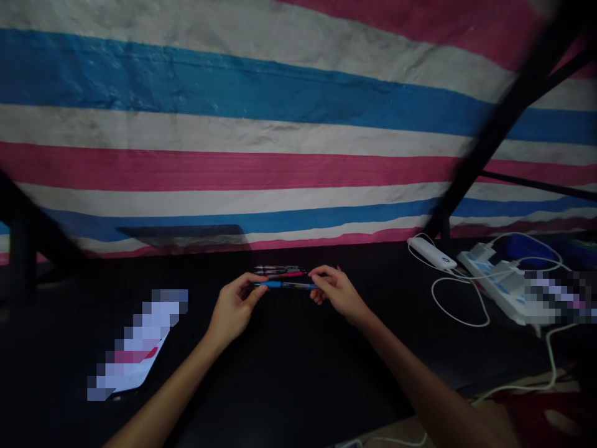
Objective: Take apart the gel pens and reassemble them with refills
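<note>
A blue pen (289,285) lies level between my two hands, a little above the black table. My left hand (236,305) pinches its left end between thumb and fingers. At the other end, my right hand (339,292) grips the pen with thumb and fingertips, the remaining fingers curled under. Just behind it, several more pens (280,270) lie side by side on the table, one of them with a pink-red part. The blue pen's two ends are partly covered by my fingers.
A phone (140,367) with a lit, pixelated screen lies at the left. On the right are a white power bank (433,252), a power strip (497,283) with plugs, and looping white cables (459,323). Black slanted bars (494,137) and a striped sheet (280,171) stand behind the table (298,373).
</note>
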Available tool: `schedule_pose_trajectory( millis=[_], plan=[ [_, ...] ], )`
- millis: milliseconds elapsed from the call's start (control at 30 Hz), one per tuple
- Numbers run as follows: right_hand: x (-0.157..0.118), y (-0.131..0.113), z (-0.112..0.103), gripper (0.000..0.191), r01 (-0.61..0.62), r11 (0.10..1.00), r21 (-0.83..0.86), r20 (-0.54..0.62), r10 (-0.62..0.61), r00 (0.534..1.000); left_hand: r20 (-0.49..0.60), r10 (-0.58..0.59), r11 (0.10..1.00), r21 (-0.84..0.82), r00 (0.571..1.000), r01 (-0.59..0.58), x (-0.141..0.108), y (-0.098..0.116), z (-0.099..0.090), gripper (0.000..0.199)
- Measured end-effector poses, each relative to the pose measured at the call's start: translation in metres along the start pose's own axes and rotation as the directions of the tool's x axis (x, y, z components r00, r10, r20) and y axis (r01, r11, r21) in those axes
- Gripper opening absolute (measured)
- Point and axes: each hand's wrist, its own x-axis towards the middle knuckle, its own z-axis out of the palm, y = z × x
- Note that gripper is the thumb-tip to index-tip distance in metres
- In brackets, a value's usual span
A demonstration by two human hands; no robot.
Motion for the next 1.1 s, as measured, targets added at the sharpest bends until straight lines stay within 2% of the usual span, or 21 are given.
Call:
schedule_pose_trajectory(
  millis=[133,233,367,467,533,567,633,733,767,833,900,933,967,1000,1033,1100],
  plan=[
    [-0.0008,-0.0007,-0.0007,0.031,0.056,0.998,0.001,0.055,-0.056,0.997,0.001,-0.011,1.0,-0.014,1.0,0.011,0.0007,-0.0001,0.0,0.019],
    [-0.0005,-0.0007,-0.0032,0.026,0.078,0.993,-0.088,0.078,-0.072,0.994,0.003,-0.021,0.999,-0.028,1.0,0.021,0.0008,0.0009,0.0003,0.019],
    [0.0002,0.0016,-0.0037,0.048,0.019,0.965,-0.261,0.037,-0.009,0.999,0.001,-0.021,1.0,-0.021,1.0,0.021,-0.0004,0.0029,0.002,0.02],
    [-0.0017,0.0013,-0.0024,0.028,0.093,0.971,-0.219,0.029,-0.089,0.996,0.01,-0.01,1.0,-0.01,1.0,0.01,-0.001,0.0024,0.003,0.02],
    [-0.0032,0.0004,-0.0015,0.039,0.165,0.968,-0.189,0.045,-0.159,0.986,0.018,-0.005,1.0,-0.008,1.0,0.005,-0.0011,0.0008,0.0032,0.02],
    [-0.0037,0.0002,-0.0012,0.037,0.179,0.965,-0.19,0.055,-0.172,0.984,0.022,-0.005,1.0,-0.011,1.0,0.005,-0.0011,-0.0002,0.0032,0.02],
    [-0.0037,0.001,-0.0007,0.022,0.149,0.964,-0.219,0.072,-0.136,0.988,0.026,-0.012,1.0,-0.021,1.0,0.013,-0.0013,-0.002,0.0034,0.021],
    [-0.0027,0.0032,-0.0003,0.039,0.037,0.968,-0.249,0.077,-0.019,0.997,0.026,-0.025,0.999,-0.025,0.999,0.026,-0.0017,-0.003,0.0038,0.021],
    [-0.0026,0.0033,-0.0003,0.039,0.024,0.969,-0.245,0.069,-0.007,0.998,0.024,-0.029,0.999,-0.024,0.999,0.029,-0.0018,-0.0029,0.0039,0.021],
    [-0.0029,0.002,-0.0006,0.029,0.062,0.976,-0.211,0.042,-0.055,0.998,0.022,-0.032,0.999,-0.026,0.999,0.033,-0.0018,-0.0024,0.0039,0.021],
    [-0.0036,-0.0002,-0.0013,0.04,0.137,0.972,-0.189,0.023,-0.135,0.991,0.027,-0.036,0.999,-0.033,0.999,0.037,-0.0016,-0.0017,0.0039,0.021],
    [-0.0038,-0.001,-0.0017,0.041,0.155,0.969,-0.19,0.025,-0.154,0.988,0.031,-0.038,0.999,-0.038,0.999,0.039,-0.0015,-0.0013,0.0039,0.022],
    [-0.0037,-0.0011,-0.002,0.034,0.151,0.969,-0.197,0.031,-0.148,0.988,0.036,-0.041,0.998,-0.045,0.998,0.043,-0.0014,-0.0008,0.004,0.022],
    [-0.0034,-0.0006,-0.0022,0.026,0.125,0.97,-0.207,0.039,-0.119,0.992,0.041,-0.046,0.998,-0.051,0.998,0.048,-0.0014,-0.0002,0.0041,0.022],
    [-0.003,0.0004,-0.0022,0.027,0.085,0.972,-0.219,0.049,-0.076,0.996,0.044,-0.049,0.997,-0.057,0.998,0.052,-0.0015,0.0004,0.0043,0.022],
    [-0.0019,0.0032,-0.0016,0.041,0.011,0.972,-0.235,0.07,0.006,0.998,0.047,-0.056,0.996,-0.063,0.997,0.059,-0.0017,0.0018,0.0047,0.022]
  ],
)
